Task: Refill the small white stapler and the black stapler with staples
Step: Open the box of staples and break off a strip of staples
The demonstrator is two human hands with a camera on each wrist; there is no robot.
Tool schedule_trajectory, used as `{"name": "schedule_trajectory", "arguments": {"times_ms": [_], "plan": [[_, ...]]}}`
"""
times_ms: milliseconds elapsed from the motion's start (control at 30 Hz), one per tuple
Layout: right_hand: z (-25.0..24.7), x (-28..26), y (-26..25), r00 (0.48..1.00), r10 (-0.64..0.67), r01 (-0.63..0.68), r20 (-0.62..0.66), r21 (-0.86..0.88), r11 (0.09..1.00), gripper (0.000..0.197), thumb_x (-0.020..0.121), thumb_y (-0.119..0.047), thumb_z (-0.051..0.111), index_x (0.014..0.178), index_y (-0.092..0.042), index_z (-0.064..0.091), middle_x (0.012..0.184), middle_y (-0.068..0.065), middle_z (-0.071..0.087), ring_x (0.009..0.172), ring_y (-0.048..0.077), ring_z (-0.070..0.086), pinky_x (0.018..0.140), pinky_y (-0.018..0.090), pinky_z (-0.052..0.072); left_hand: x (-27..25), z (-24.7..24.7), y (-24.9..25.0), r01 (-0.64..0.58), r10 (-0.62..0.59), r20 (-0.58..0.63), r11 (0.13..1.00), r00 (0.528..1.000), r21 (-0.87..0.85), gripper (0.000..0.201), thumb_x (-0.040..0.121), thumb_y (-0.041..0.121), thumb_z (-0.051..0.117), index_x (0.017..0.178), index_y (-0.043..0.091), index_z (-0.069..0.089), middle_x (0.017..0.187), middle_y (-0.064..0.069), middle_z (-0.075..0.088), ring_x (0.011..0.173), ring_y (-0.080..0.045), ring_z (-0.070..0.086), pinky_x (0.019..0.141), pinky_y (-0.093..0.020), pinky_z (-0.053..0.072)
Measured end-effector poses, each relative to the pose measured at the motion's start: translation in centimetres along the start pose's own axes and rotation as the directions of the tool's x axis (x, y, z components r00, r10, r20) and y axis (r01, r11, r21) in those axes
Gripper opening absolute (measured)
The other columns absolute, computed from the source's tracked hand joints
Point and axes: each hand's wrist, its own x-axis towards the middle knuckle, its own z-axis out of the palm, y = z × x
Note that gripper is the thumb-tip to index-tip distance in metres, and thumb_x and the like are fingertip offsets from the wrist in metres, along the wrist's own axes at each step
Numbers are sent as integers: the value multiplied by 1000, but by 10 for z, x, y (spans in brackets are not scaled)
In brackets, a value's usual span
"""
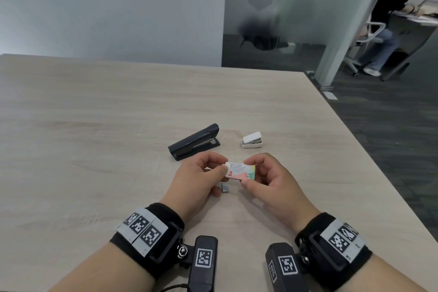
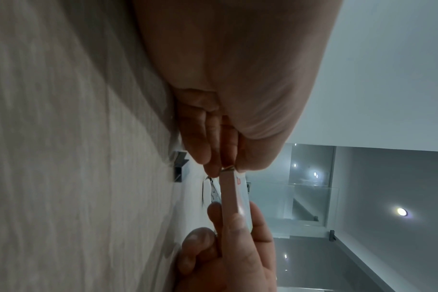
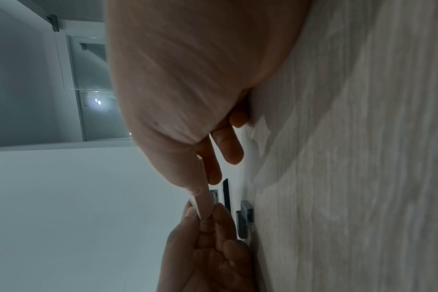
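Both hands hold a small colourful staple box (image 1: 241, 171) just above the table. My left hand (image 1: 208, 173) pinches the white flap at the box's left end; my right hand (image 1: 258, 173) grips the right end between thumb and fingers. The box (image 2: 234, 199) shows edge-on in the left wrist view, and edge-on again as the box (image 3: 204, 203) in the right wrist view. Under the box lie grey staple strips (image 1: 224, 188), seen again as staple strips (image 3: 245, 217). Beyond the hands lies the black stapler (image 1: 194, 142), closed. The small white stapler (image 1: 252, 140) sits to its right.
The light wooden table (image 1: 94, 125) has its right edge running diagonally toward dark carpet. A grey wall and frosted glass door stand behind. A person sits at another desk at the far right.
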Motion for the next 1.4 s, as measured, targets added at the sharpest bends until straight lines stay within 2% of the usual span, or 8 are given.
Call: {"name": "schedule_trajectory", "arguments": {"times_ms": [167, 400, 600, 767, 933, 1000, 1167, 1400], "plan": [[0, -1, -2, 1000, 12, -12, 0, 28, 1000, 32, 90, 0, 72, 107, -26, 65, 83, -11, 76, 68, 11, 54, 65, 22, 52, 1, -1, 0, 11, -13, -29, 998, 1000, -67, 16, 90, 2, 66, 94, 14, 75, 100, -22, 75, 74, -24, 72, 49, -33, 50], [0, 1, 1, 1000, 3, -3, 4, 16, 1000, 34, 89, -4, 73, 104, -34, 66, 93, 8, 76, 71, 17, 53, 69, 32, 51, -1, -1, -2, 10, -11, -16, 998, 1000, -62, 16, 89, 2, 69, 93, 14, 76, 93, -18, 75, 73, -22, 70, 50, -33, 51], [0, 1, 3, 1000, 3, -3, 7, -33, 999, 34, 88, -8, 74, 101, -38, 65, 84, -10, 75, 69, 14, 53, 67, 29, 51, -3, -1, 3, 5, -5, -3, 998, 1000, -62, 19, 91, 2, 71, 92, 18, 81, 84, -10, 78, 68, -25, 61, 55, -33, 53], [0, 0, 1, 1000, 14, -15, -6, -43, 999, 30, 89, -8, 74, 105, -33, 65, 95, 6, 78, 72, 16, 55, 70, 35, 53, -5, -3, 5, 17, -16, 13, 996, 1000, -93, 24, 91, 1, 71, 93, 21, 84, 87, -13, 78, 76, -30, 61, 63, -36, 55], [2, 0, -1, 1000, 17, -18, -8, -120, 993, 31, 87, -16, 74, 104, -41, 69, 96, 3, 78, 76, 18, 64, 73, 45, 59, -4, -3, 7, 4, -4, 9, 999, 1000, -46, 21, 91, 3, 73, 92, 21, 83, 79, -8, 77, 72, -29, 62, 61, -36, 55], [4, -1, -2, 1000, 4, -9, -24, -184, 983, 27, 87, -20, 75, 105, -41, 70, 92, -6, 77, 75, 9, 64, 72, 36, 59, -4, -3, 8, -5, 5, 13, 999, 1000, -39, 19, 92, 4, 71, 92, 19, 82, 77, -8, 75, 72, -29, 62, 60, -36, 54], [-4, 1, -12, 984, -42, -28, -176, -379, 925, 16, 90, -33, 72, 107, -32, 70, 94, -14, 66, 81, 2, 60, 69, 21, 49, -8, -3, 10, -19, 19, -4, 996, 1000, -86, 21, 97, 1, 61, 91, 12, 78, 76, -5, 71, 74, -18, 66, 56, -34, 51], [-90, 28, 6, 872, 68, -409, -485, -647, 644, 51, 82, -73, 58, 114, -36, 73, 116, -6, 60, 114, 24, 58, 101, 45, 48, -9, -3, 9, -19, 21, 19, 991, 1000, -132, 27, 98, -1, 56, 86, 11, 77, 73, -3, 69, 68, -16, 63, 57, -31, 45]]}}
